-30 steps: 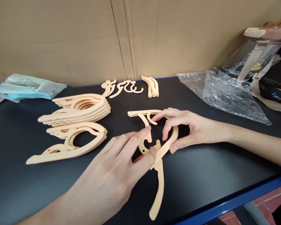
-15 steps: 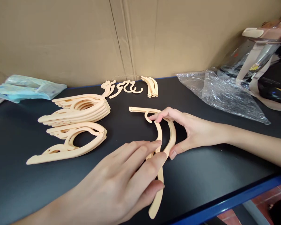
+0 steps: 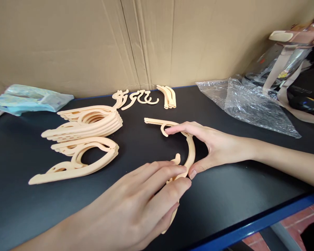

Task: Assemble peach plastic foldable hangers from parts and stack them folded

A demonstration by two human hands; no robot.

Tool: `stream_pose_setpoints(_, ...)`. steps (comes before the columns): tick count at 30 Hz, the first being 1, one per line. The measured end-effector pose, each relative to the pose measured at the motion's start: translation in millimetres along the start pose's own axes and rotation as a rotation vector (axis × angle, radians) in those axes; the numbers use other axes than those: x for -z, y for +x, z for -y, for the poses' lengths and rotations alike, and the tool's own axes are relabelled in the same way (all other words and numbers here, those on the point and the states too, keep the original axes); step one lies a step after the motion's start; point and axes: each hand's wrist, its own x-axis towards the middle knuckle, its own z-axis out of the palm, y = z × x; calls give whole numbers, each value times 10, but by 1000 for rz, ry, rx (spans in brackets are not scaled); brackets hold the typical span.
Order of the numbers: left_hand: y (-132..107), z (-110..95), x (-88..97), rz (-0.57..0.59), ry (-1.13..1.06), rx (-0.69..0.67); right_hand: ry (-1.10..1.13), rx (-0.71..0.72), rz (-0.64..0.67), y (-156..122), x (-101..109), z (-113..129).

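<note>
A cream plastic folding hanger [image 3: 190,153] lies partly spread on the dark tabletop, between both hands. My left hand [image 3: 136,198] closes on its near arm, covering much of that part. A short hooked end shows just above the left fingertips. With thumb and fingers, my right hand [image 3: 211,144] spans the curved middle and grips it. The far arm [image 3: 154,121] points left past the right index finger, with a small curved hook [image 3: 163,130] below it. To the left, two stacks of folded hangers, the far stack [image 3: 104,123] and the near stack [image 3: 94,165], lie side by side.
Loose hooks [image 3: 132,99] and a bunch of curved arm pieces [image 3: 167,97] lie at the back. A blue plastic packet [image 3: 34,99] is at back left. Clear plastic film [image 3: 251,108] and a transparent bottle with straps [image 3: 285,59] stand right. Cardboard [image 3: 81,45] borders the back.
My left hand has shifted slightly right, toward the hanger's middle. The hooked piece by its fingers has moved down and away from my right index finger, and the near arm has swung back.
</note>
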Motion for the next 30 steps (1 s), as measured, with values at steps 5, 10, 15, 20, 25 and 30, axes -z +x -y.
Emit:
stream_pose_setpoints(5,-33,48,1,9,-79,28,102,77,-35,3,-16,-17)
stream_pose_setpoints(10,-89,134,-37,20,-155,164,143,101,-33,12,-9,5)
stream_pose_setpoints(15,-69,186,-71,-25,-183,257,171,101,-25,20,-1,38)
stream_pose_setpoints(20,-23,174,-54,-69,-171,255,201,133,0,19,-3,67)
stream_pose_setpoints(25,-36,182,-52,-71,-91,255,130,159,-21,5,-10,81)
stream_pose_setpoints(30,-40,218,-41,-136,172,269,42,128,-95,-15,-24,106)
